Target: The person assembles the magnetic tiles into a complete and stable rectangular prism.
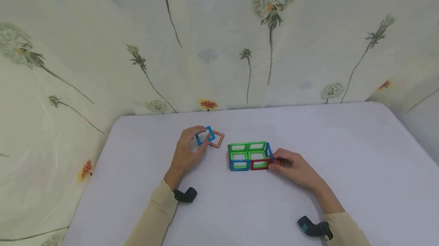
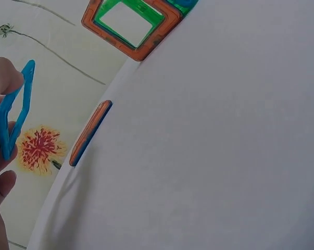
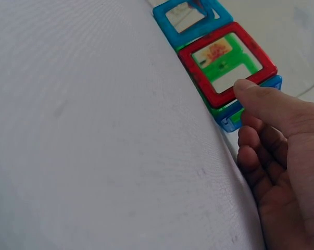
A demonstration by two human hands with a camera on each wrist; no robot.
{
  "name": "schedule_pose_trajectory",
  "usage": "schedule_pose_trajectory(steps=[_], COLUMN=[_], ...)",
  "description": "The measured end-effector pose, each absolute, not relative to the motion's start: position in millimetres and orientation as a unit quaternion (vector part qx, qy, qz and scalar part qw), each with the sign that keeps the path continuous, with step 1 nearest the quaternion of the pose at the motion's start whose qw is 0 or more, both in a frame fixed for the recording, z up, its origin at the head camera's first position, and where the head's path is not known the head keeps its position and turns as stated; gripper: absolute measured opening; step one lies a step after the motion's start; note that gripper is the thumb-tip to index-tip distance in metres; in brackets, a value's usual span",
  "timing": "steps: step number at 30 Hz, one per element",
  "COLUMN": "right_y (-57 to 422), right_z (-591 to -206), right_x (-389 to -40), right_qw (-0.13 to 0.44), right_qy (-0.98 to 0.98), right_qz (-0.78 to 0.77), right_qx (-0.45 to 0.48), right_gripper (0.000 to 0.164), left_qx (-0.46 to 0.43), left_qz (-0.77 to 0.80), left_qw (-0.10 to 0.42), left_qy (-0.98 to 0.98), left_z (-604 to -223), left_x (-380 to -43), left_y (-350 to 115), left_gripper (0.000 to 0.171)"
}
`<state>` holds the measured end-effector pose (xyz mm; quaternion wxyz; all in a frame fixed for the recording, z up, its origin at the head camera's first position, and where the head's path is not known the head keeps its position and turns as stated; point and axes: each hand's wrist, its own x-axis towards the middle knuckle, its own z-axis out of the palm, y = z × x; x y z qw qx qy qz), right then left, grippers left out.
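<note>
My left hand (image 1: 186, 150) pinches a blue square magnetic tile (image 1: 200, 141) between thumb and fingers; the left wrist view has this blue tile (image 2: 4, 125) tilted, off the table. Partly behind it in the head view is an orange square tile (image 1: 219, 145). To the right stands a low open-topped box of magnetic tiles (image 1: 247, 155), with green tiles at its bottom and back. Blue and red tiles form its front, and an orange tile (image 2: 141, 54) its left end. My right hand (image 1: 295, 164) grips the box's right front corner, thumb on the red tile (image 3: 190, 67).
A white-covered table (image 1: 247, 208) lies under everything. Behind it and on the left hangs a pale curtain (image 1: 212, 74) printed with dandelions. Each wrist wears a dark device, the left one (image 1: 186, 195) and the right one (image 1: 313, 228).
</note>
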<state>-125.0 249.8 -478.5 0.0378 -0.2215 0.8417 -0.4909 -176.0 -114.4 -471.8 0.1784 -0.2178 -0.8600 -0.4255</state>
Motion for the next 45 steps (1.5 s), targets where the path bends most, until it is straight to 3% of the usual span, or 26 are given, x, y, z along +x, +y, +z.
schedule_pose_trajectory(steps=[11, 32, 45], right_y=[238.8, 240.6, 240.9], right_z=[-449.8, -449.7, -450.8], right_x=[-114.9, -113.0, -113.8], right_qw=[0.046, 0.039, 0.042], right_qy=[0.840, 0.846, 0.844], right_qz=[-0.493, -0.484, -0.487], right_qx=[-0.221, -0.220, -0.219], right_gripper=[0.015, 0.015, 0.014], left_qx=[-0.264, -0.325, -0.328], left_qz=[-0.433, -0.429, -0.423], left_qw=[0.155, 0.134, 0.112], left_qy=[-0.848, -0.832, -0.837], left_z=[-461.0, -434.7, -434.3], left_x=[-165.5, -150.8, -148.8], left_y=[-93.7, -46.7, -32.9], left_gripper=[0.042, 0.039, 0.045])
